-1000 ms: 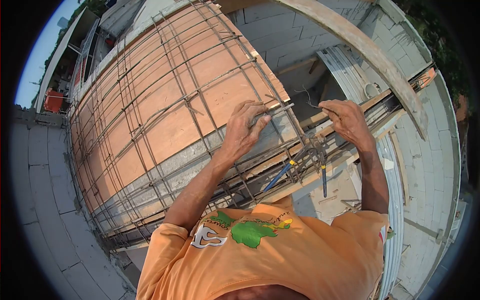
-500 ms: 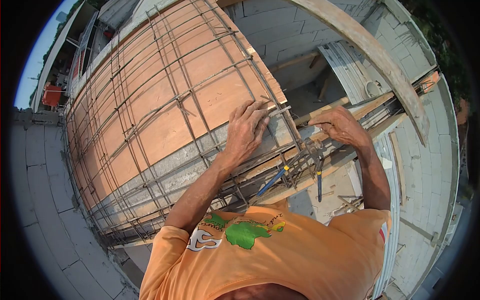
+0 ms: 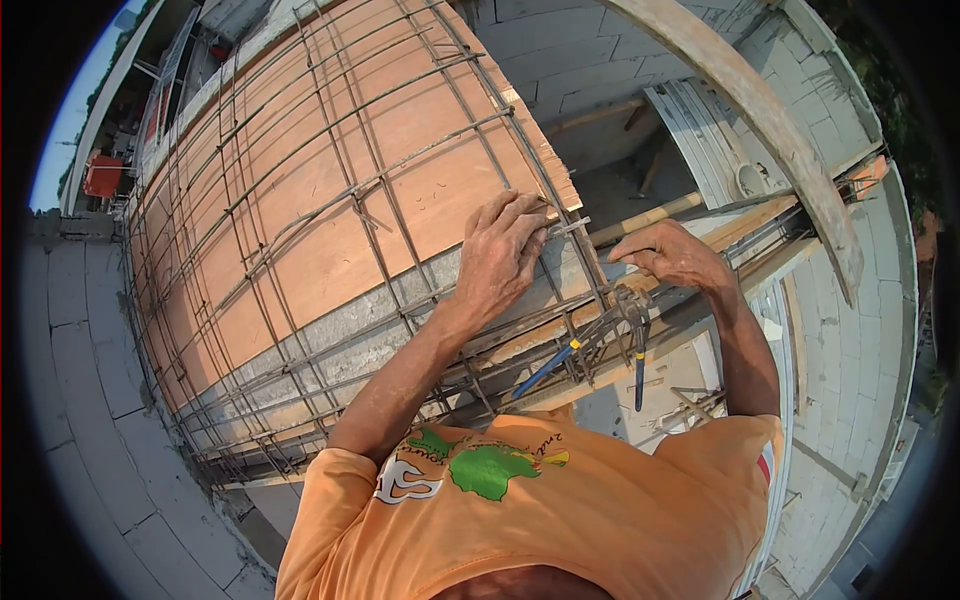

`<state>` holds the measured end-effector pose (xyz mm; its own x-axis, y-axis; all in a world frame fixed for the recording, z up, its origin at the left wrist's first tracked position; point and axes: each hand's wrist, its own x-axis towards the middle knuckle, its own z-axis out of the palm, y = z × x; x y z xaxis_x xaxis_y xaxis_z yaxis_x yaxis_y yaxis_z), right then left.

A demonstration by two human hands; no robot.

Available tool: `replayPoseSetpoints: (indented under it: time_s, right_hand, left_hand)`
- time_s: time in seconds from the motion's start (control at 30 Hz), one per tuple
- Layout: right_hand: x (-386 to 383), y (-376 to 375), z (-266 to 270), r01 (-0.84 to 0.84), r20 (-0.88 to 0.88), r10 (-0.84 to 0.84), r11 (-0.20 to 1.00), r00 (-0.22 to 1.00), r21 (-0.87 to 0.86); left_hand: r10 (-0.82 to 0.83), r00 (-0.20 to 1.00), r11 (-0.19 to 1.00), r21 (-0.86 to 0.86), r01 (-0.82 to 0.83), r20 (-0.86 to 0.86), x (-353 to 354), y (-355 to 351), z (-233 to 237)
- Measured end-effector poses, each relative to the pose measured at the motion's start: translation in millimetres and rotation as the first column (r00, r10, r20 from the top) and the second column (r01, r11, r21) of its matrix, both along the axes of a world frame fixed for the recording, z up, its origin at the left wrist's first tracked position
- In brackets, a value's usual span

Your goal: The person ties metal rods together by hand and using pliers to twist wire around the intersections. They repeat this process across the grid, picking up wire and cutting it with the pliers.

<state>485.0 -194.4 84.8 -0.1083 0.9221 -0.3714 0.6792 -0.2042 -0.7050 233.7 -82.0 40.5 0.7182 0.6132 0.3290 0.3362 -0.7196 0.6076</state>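
My left hand [image 3: 500,250] is at the right edge of the rebar mesh [image 3: 365,185], its fingers bent around the end of a bar near the plywood's corner. Just to the right, my right hand [image 3: 675,255] hovers over the timber beam with thumb and fingertips pinched together; whatever is between them is too small to make out. Below and between the hands, pliers [image 3: 630,305] with blue and yellow handles hang head-up on the bars, one handle slanting left and the other pointing down.
Orange-brown plywood [image 3: 290,200] lies under the mesh. A curved plank [image 3: 760,110] arches at the upper right. Grey block walls [image 3: 85,380] stand on both sides. Metal sheets [image 3: 700,140] and timber beams lie beyond an opening at the right.
The view has shifted slightly. My right hand has moved a little left and its fingertips have drawn closer to the bars. My left hand stays at the mesh edge.
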Motion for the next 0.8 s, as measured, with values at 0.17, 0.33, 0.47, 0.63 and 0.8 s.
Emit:
replayPoseSetpoints:
  time_s: [0.17,0.33,0.47,0.63,0.8]
  right_hand:
    - [3.3,3.5,3.3,0.019,0.0,-0.019,1.0,1.0,0.018]
    - [10.8,-6.5,10.4,-0.187,0.284,0.091,0.924,0.955,0.333]
    - [3.7,-7.4,11.8,-0.203,0.427,0.073,0.942,0.902,0.268]
    - [5.0,-1.0,1.2,0.039,0.068,-0.064,0.949,0.996,0.313]
    - [22.3,-4.2,1.6,0.281,0.034,-0.282,0.959,0.959,0.04]
  left_hand:
    - [0.003,1.0,1.0,-0.002,-0.003,-0.019,-1.6,1.5,-3.1]
    - [0.004,1.0,1.0,0.024,-0.004,-0.031,-5.9,2.7,3.5]
    - [0.008,0.998,0.999,0.032,-0.01,0.068,-5.0,-3.1,16.6]
    - [0.019,0.995,0.999,0.027,-0.021,0.096,-8.7,1.6,22.0]
    - [0.056,0.996,0.995,-0.089,-0.05,0.069,-12.7,6.8,18.0]
